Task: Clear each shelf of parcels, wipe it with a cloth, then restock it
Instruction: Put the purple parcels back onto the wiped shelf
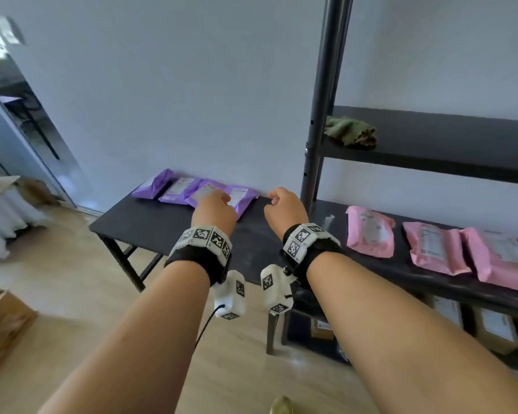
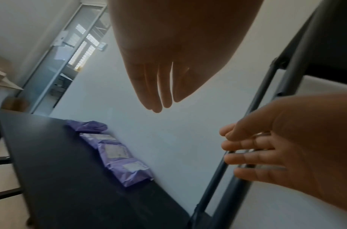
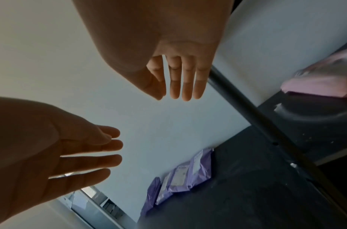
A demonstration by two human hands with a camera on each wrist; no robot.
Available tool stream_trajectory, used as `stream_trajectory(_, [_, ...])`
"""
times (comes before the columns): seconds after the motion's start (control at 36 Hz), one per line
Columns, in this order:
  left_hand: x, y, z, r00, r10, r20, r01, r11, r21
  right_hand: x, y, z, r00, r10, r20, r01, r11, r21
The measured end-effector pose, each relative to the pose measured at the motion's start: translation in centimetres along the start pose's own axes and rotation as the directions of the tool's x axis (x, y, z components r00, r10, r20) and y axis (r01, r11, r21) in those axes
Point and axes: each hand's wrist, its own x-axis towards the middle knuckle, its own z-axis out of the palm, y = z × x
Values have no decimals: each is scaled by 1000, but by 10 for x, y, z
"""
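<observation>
Several purple parcels (image 1: pixel 192 191) (image 2: pixel 117 153) (image 3: pixel 184 175) lie in a row along the wall on a black table (image 1: pixel 150 222). My left hand (image 1: pixel 214 209) (image 2: pixel 159 77) hovers over the rightmost one, fingers relaxed and holding nothing. Beside it my right hand (image 1: pixel 284 207) (image 3: pixel 178 69) hangs above the table's right end, also empty. A crumpled green cloth (image 1: pixel 350 131) sits at the left end of the otherwise bare upper shelf (image 1: pixel 461 135). Pink parcels (image 1: pixel 437 246) (image 3: pixel 321 83) lie on the shelf below (image 1: pixel 431 286).
The rack's black upright post (image 1: pixel 323 100) stands just right of my right hand. Brown cardboard boxes (image 1: pixel 491 327) fill the bottom shelf. A cardboard box (image 1: pixel 3 324) sits on the wooden floor at the left, near a glass door (image 1: pixel 12 130).
</observation>
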Motion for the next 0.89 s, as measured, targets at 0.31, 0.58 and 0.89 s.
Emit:
stream_trajectory(0.31, [96, -71, 42, 978, -184, 99, 181, 983, 44, 112, 18, 106, 977, 101, 186, -79, 989, -123])
stream_trajectory(0.58, [165, -113, 78, 944, -255, 208, 242, 967, 82, 180, 40, 165, 941, 220, 258, -163, 961, -224])
stream_trajectory(0.89, [277, -159, 124, 896, -250, 367, 211, 967, 143, 254, 65, 222, 886, 423, 190, -361, 886, -291])
